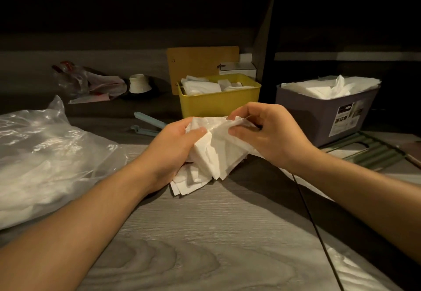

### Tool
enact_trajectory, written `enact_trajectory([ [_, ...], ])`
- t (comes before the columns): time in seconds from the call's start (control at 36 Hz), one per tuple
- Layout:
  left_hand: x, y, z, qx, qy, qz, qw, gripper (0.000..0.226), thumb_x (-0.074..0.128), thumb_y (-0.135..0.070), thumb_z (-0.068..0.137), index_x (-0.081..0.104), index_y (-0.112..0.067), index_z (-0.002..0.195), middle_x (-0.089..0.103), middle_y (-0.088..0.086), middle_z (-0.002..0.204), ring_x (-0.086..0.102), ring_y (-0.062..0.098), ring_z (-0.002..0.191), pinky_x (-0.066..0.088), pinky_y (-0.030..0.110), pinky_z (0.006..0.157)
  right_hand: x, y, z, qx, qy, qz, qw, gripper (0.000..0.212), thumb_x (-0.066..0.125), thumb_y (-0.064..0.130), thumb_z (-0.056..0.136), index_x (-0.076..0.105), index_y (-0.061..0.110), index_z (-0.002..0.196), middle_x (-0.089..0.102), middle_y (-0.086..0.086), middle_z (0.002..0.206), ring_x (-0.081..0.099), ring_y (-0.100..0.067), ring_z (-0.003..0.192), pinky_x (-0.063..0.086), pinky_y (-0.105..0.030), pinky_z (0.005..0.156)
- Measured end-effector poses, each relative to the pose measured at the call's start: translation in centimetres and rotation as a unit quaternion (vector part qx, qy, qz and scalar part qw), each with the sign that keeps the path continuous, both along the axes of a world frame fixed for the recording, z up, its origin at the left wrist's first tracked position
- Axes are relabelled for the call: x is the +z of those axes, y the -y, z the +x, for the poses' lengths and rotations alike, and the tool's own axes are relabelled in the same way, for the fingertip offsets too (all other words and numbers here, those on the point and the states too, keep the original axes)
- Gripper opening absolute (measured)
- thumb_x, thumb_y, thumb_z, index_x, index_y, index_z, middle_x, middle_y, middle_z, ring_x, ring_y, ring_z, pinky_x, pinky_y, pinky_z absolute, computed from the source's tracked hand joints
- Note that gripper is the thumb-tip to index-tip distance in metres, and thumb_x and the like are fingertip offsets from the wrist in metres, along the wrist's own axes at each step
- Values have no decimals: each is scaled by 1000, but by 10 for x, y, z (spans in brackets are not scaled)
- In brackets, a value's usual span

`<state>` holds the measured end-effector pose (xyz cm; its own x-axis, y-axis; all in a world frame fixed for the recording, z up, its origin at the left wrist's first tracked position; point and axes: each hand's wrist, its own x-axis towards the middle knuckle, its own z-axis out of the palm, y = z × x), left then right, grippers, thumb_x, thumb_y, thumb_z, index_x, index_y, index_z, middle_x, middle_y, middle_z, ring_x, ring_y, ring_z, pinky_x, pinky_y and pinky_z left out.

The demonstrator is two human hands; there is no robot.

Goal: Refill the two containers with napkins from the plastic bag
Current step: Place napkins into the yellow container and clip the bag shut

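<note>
Head view looks down on a grey wood-grain table [182,245] in dim light. At the far left lies a large clear plastic bag [45,154], crumpled and resting on the table, with white napkins showing faintly through it. Behind it, near the back edge, sits a smaller crinkled wrapper [86,83] with red marks, and just to its right a small white cup-like piece [139,83]. A pale blue clip [148,124] lies on the table between the plastic bag and the yellow container [218,101], which stands at the middle back with folded napkins inside, in front of a brown board [202,62]. To the right, well apart from it, a purple container [323,112] holds napkins heaped up to its rim and bears a label on its front. A green slatted rack [376,154] lies beside and in front of it.

Both forearms reach in from the bottom corners. The left hand [173,144] is closed around a stack of napkins [214,154], thumb on top, holding the stack tilted just above the table in front of the yellow container. The right hand [268,133] pinches the upper napkin's edge between thumb and curled fingers.
</note>
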<state>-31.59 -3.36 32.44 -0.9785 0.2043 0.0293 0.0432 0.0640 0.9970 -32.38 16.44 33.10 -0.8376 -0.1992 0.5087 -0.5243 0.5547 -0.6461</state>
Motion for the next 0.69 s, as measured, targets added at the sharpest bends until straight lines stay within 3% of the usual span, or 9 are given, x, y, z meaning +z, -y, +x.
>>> enact_trajectory([
  [0.08, 1, 0, 1, 5, 10, 10, 1000, 24, 46, -20, 107, 68, -22, 115, 77, 5, 104, 74, 21, 96, 60, 39, 85, 0, 0, 0, 3, -16, -8, 1000, 8, 74, 21, 89, 70, 27, 93, 68, 17, 88, 64, 0, 86, 56, -19, 75],
  [0.25, 3, -2, 2, 6, 19, 43, 999, 27, 42, -19, 108, 68, -20, 115, 77, 6, 108, 73, 23, 103, 59, 39, 90, 2, -5, -2, -12, -27, -52, 998, 11, 75, 20, 88, 68, 28, 91, 69, 12, 91, 64, -4, 90, 57, -25, 80],
  [0.36, 5, -2, 3, 4, 28, 69, 997, 28, 40, -18, 108, 68, -24, 110, 78, -2, 103, 75, 14, 94, 63, 28, 73, 10, -5, -2, 4, 4, -158, 987, 11, 74, 16, 88, 70, 26, 90, 72, 5, 89, 69, -7, 88, 58, -23, 78],
  [0.47, 5, -3, 4, -1, 18, 50, 999, 39, 36, -12, 108, 70, -29, 110, 77, -4, 110, 74, 15, 96, 63, 31, 70, 16, -8, -4, -5, 10, -181, 983, 7, 74, 17, 89, 71, 23, 93, 73, 4, 91, 69, -10, 90, 59, -25, 81],
  [0.58, 5, -2, 3, 17, 14, 47, 999, 30, 42, -21, 107, 71, -28, 112, 76, -5, 111, 72, 15, 104, 61, 33, 83, 12, -6, -5, -5, 37, -177, 984, 11, 74, 15, 88, 70, 25, 91, 72, 8, 88, 68, -3, 86, 55, -16, 73],
  [0.69, 7, -4, 4, 12, 33, 66, 997, 31, 45, -37, 105, 69, -22, 116, 77, -3, 111, 73, 13, 104, 57, 37, 91, 6, -6, -7, -25, 79, -164, 983, 9, 74, 16, 88, 71, 22, 94, 72, 5, 93, 69, -7, 89, 60, -24, 76],
])
